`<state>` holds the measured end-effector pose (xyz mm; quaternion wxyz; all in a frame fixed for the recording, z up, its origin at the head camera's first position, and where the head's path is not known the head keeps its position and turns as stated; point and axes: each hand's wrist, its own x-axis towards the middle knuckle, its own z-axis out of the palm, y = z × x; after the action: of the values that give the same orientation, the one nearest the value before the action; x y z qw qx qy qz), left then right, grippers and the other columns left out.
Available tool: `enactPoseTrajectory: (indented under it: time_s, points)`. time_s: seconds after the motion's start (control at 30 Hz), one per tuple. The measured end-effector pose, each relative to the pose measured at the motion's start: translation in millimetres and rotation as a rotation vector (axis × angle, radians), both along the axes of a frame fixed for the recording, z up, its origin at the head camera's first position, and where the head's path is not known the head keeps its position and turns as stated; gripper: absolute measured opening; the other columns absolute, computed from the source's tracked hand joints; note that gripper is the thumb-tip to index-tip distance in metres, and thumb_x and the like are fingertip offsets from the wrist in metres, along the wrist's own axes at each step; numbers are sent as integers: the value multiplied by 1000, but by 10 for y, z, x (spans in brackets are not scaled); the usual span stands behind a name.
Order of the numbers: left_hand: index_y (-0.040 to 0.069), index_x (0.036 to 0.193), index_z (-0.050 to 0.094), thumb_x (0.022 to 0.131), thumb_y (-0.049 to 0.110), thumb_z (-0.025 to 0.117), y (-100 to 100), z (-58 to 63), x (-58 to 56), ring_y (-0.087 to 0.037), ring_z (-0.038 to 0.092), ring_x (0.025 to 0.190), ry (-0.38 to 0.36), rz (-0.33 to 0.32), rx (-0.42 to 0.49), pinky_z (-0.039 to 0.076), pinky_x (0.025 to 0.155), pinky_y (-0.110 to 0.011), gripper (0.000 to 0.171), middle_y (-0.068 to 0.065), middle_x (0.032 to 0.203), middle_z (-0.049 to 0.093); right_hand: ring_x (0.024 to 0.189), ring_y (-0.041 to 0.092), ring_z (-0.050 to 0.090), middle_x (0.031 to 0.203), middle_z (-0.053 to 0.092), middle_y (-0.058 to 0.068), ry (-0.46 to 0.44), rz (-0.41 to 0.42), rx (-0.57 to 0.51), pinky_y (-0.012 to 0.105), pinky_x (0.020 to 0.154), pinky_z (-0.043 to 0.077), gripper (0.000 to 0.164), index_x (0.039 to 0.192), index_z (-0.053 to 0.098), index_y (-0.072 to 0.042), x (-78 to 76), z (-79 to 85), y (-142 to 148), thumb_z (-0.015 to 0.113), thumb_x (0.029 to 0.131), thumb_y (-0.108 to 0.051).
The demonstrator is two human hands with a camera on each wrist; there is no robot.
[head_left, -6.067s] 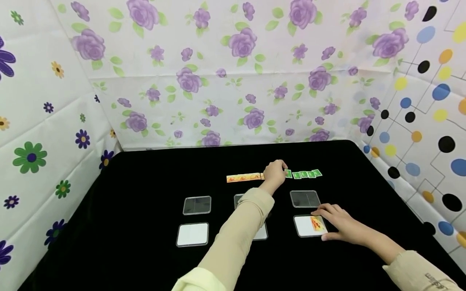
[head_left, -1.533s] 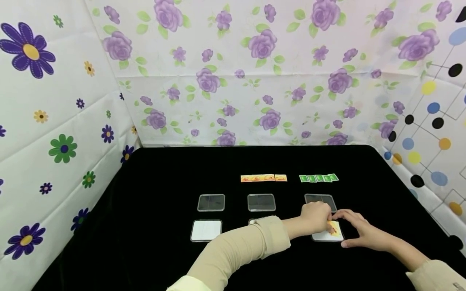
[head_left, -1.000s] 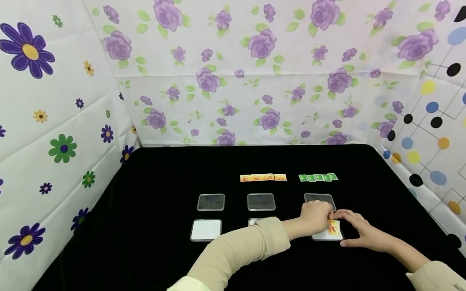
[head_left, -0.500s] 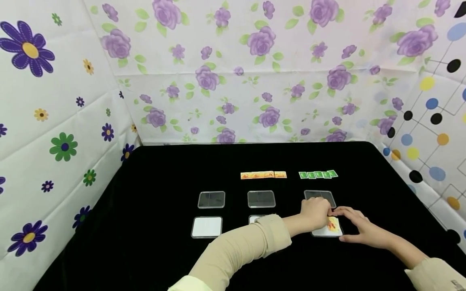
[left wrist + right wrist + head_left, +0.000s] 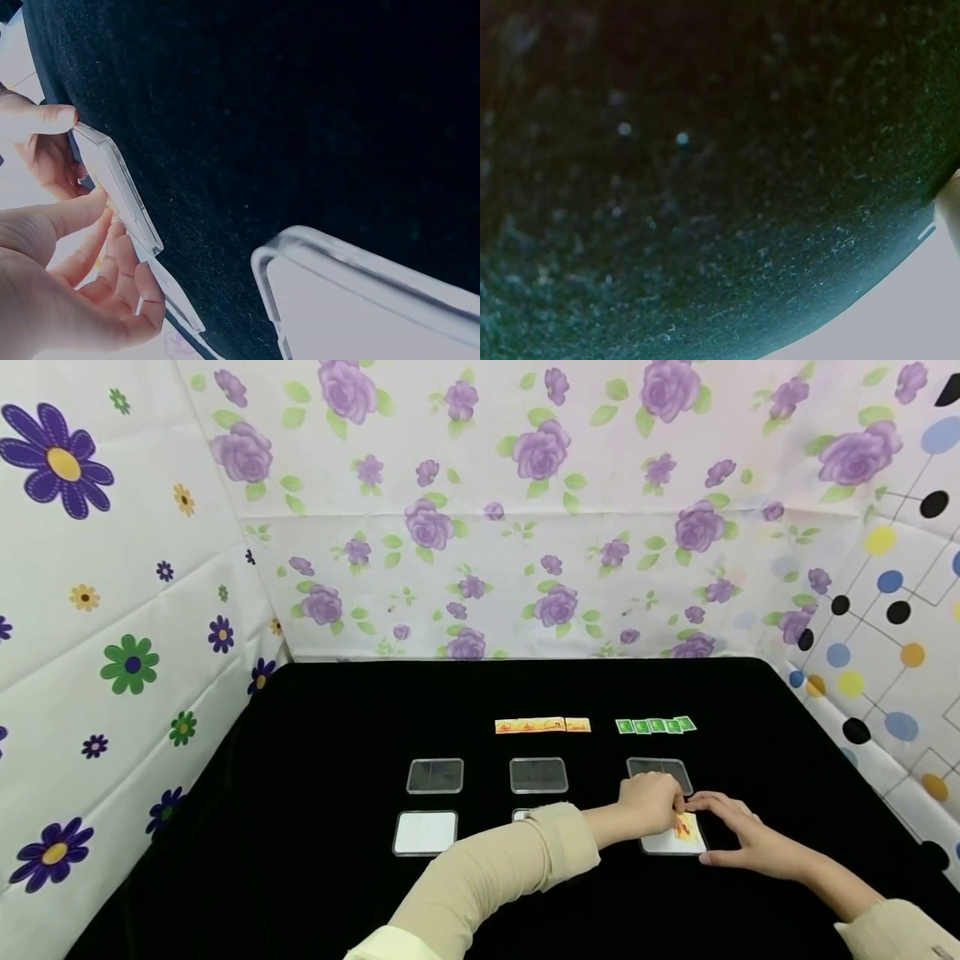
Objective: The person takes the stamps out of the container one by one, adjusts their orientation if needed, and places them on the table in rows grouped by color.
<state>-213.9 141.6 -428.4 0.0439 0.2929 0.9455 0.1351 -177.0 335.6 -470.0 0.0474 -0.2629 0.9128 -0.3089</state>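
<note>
In the head view my left hand point(image 5: 651, 802) bends over the right-hand white-backed clear plastic case point(image 5: 670, 843). Its thumb and forefinger pinch at a small orange-yellow picture card point(image 5: 687, 827) on the case's right half; the fingertips are partly hidden. My right hand point(image 5: 753, 842) grips the case by its right end, thumb at the near edge, fingers at the far edge. The left wrist view shows my left hand point(image 5: 97, 277) close against the case point(image 5: 116, 176), tilted in that view, with the right hand point(image 5: 41, 142) on its far corner. Only a fingertip point(image 5: 949, 210) enters the right wrist view.
Three clear covers lie in a row behind, such as the left one point(image 5: 435, 777) and middle one point(image 5: 538, 776). Another white case point(image 5: 425, 833) lies at left; my left sleeve covers most of a middle one. Farther back are orange cards point(image 5: 542, 726) and several green cards point(image 5: 656, 726).
Since the oldest frame, my left hand has come from the card rows back to the right-hand case, and the view has shifted. Over the last second and a half both hands stay almost still.
</note>
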Motion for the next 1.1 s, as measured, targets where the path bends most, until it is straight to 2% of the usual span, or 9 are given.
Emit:
enactPoseTrajectory:
  time_s: [0.1,0.23,0.33,0.47,0.7,0.77,0.87,1.0,1.1]
  points:
    - [28,85,72,80,29,74,9,4,15,2,56,73,-16,-2,-11,43,64,-20,6,16,85,67,112,33,35,133,42,15,-2,0,-8,61,79,33,60,129,47,-8,18,-12,2,76,79,-25]
    - [26,81,70,78,37,76,18,16,12,1,53,70,-22,-1,-26,43,64,-21,12,15,80,63,116,11,29,131,44,11,19,8,-27,60,79,32,59,129,48,-11,13,-16,2,76,78,-24]
    - [27,80,70,76,39,77,24,10,1,0,53,70,-26,16,-37,42,63,-21,14,15,79,62,115,10,29,131,44,11,37,19,-23,59,78,33,59,129,47,-10,11,-9,6,76,78,-23]
    - [27,78,69,76,34,78,18,11,-14,0,52,71,-33,39,-26,40,60,-20,11,14,79,59,111,31,35,132,42,15,25,13,-12,60,78,33,61,130,46,-8,5,-3,2,76,79,-22]
    - [24,70,67,76,24,78,-33,9,-32,3,50,60,-38,57,10,33,53,-14,12,16,69,63,115,45,35,135,39,21,-34,-20,-10,66,77,31,60,128,47,-5,36,-30,-2,76,79,-25]
    - [25,72,68,74,23,79,-55,17,-30,3,50,59,-37,64,26,32,53,-14,11,16,70,64,114,44,36,133,40,20,-32,-23,-3,66,77,32,60,127,47,-4,43,-32,-4,75,79,-25]
    - [26,82,70,74,21,78,-96,30,-35,3,51,61,-31,70,54,33,54,-13,12,16,81,67,113,43,37,132,41,18,-17,-23,5,64,77,33,61,127,47,-3,35,-29,-12,75,79,-26]
    - [27,96,72,79,22,75,-174,34,-43,4,52,63,-34,45,91,34,55,-11,18,15,93,69,113,41,38,132,42,18,-7,-28,14,62,77,34,61,127,47,-4,15,-24,-15,76,78,-27]
    - [25,96,73,83,26,72,-244,35,-47,5,51,62,-45,31,121,33,54,-10,13,13,90,69,112,40,38,132,43,18,0,-31,26,61,77,35,61,127,48,-4,8,-21,-12,76,78,-28]
